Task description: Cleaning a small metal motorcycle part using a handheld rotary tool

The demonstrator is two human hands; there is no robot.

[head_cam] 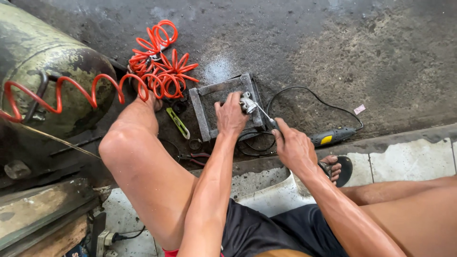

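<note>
My left hand grips a small grey metal part and presses it against a rectangular metal frame lying on the dark concrete floor. My right hand is closed around a thin metal tool whose tip reaches the metal part. Both hands work side by side over the frame's right half. My bare knee rises at the left, and my foot in a sandal rests to the right of my right hand.
A coiled orange air hose runs from a large worn green tank on the left. A yellow-green utility knife and red-handled pliers lie near the frame. A corded rotary tool lies to the right. A power strip sits bottom left.
</note>
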